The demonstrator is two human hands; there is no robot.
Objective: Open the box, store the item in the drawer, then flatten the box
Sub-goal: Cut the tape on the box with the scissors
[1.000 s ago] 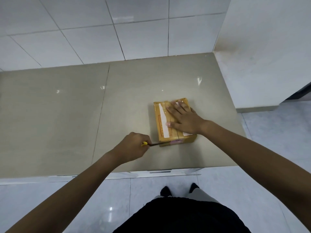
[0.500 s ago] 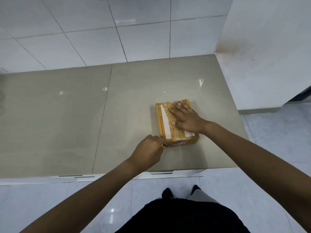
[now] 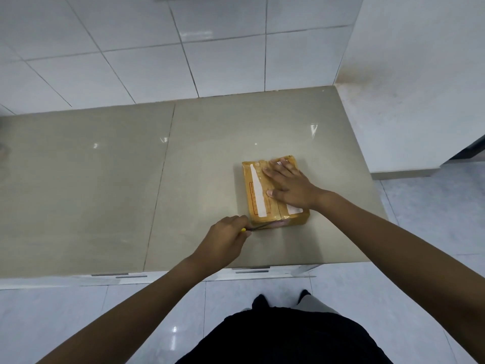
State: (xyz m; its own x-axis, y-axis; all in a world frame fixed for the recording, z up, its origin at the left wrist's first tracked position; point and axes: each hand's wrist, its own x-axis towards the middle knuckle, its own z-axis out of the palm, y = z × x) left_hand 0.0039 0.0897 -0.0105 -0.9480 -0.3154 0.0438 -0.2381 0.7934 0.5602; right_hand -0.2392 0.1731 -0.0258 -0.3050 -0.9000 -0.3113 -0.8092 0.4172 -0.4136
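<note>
The taped box (image 3: 265, 195) lies flat under the right hand (image 3: 288, 187), whose straight fingers press its top. The left hand (image 3: 223, 245), just beside the box's near edge, grips a yellow-handled blade (image 3: 258, 227) touching it.

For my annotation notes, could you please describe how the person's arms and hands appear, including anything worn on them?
Both forearms are bare to the frame edge: no sleeves show. The left hand and right hand wear no gloves, and no watch, bracelet or ring is visible. Fingernails are short and unpainted.
</note>
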